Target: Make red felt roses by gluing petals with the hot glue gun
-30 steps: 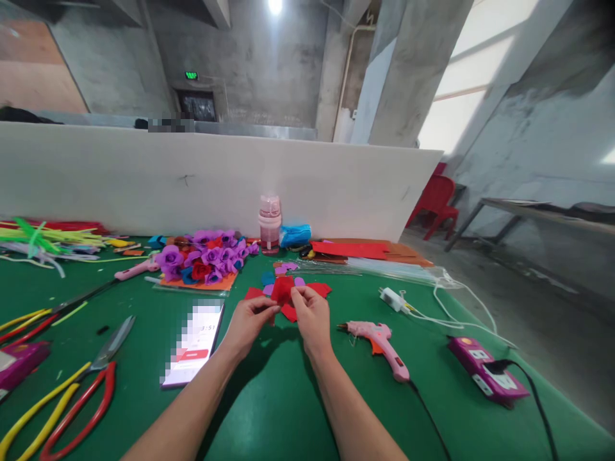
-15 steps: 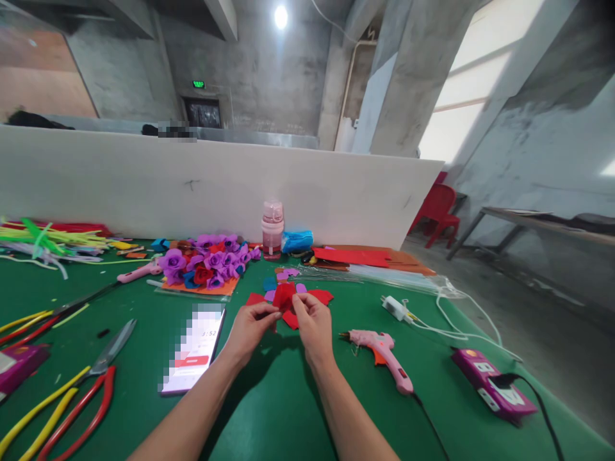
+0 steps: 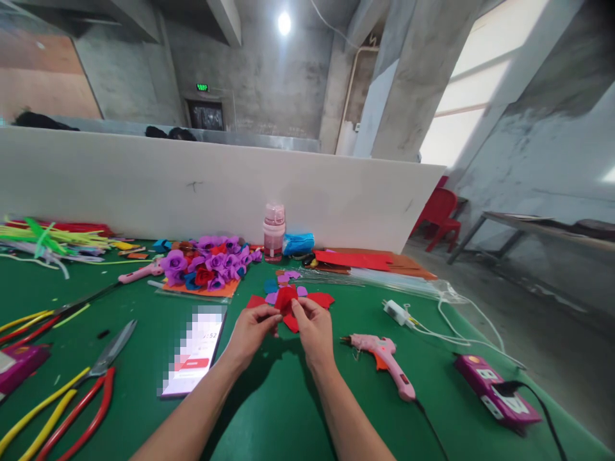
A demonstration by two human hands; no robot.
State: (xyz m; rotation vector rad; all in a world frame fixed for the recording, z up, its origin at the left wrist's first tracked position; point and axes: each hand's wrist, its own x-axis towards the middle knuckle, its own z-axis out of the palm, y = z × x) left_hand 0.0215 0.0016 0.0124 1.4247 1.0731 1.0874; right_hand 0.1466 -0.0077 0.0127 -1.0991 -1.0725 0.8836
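Note:
Between my two hands is a red petal [image 3: 287,296], curved and thin like a sheet of craft foam. My left hand [image 3: 257,325] pinches its lower left side with thumb and forefinger. On the other side, my right hand [image 3: 312,321] grips the right edge, its thumb pressed on the front. Fingertips hide part of the piece. Just behind the hands lie more red pieces [image 3: 321,299] and small purple pieces [image 3: 302,291] on the green tabletop. A pink glue gun [image 3: 382,355] rests on its side, right of my right hand.
To the left are a phone [image 3: 195,352] and large scissors [image 3: 103,365]. Farther back stand a heap of purple, red and blue flowers [image 3: 216,262] and a pink bottle [image 3: 274,234]. A purple power block [image 3: 497,390] and white cables [image 3: 466,333] lie at right.
Both hands keep hold of the red petal, with my right thumb shifted slightly across it. The whole view has tilted a little; the things on the table have not moved.

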